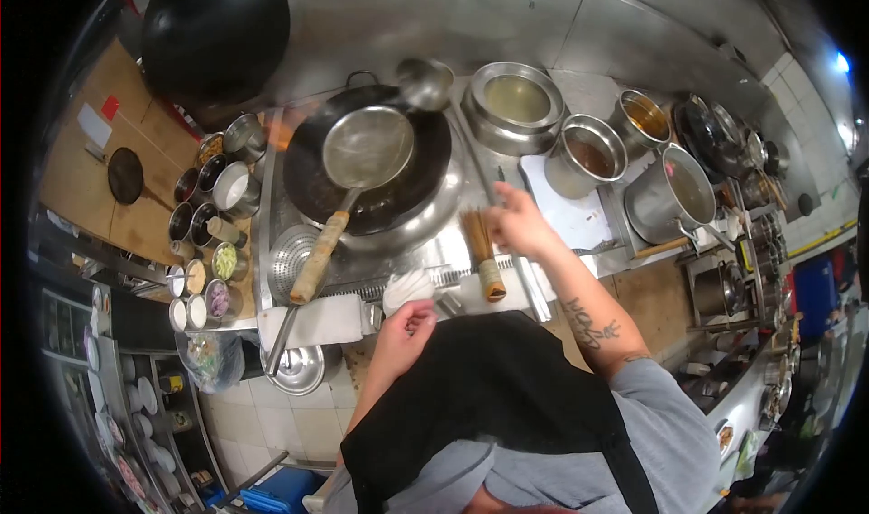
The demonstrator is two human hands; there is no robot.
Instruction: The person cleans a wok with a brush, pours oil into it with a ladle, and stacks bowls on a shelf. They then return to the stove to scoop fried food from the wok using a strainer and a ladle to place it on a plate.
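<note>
Right hand [523, 227] at ladle handle [475, 159], beside bamboo brush [482, 253], can't tell if grip closed. Left hand [405, 335] curled near white cloth [409, 289], grip unclear. Strainer [368, 147] lies across wok [306, 165]

Cannot fully see the wok [308, 172] beneath the mesh strainer [367, 147]. Cannot identify the blurred orange patch [282, 132] left of the wok. Cannot confirm contact between right hand [523, 228] and bamboo brush [480, 242].
</note>
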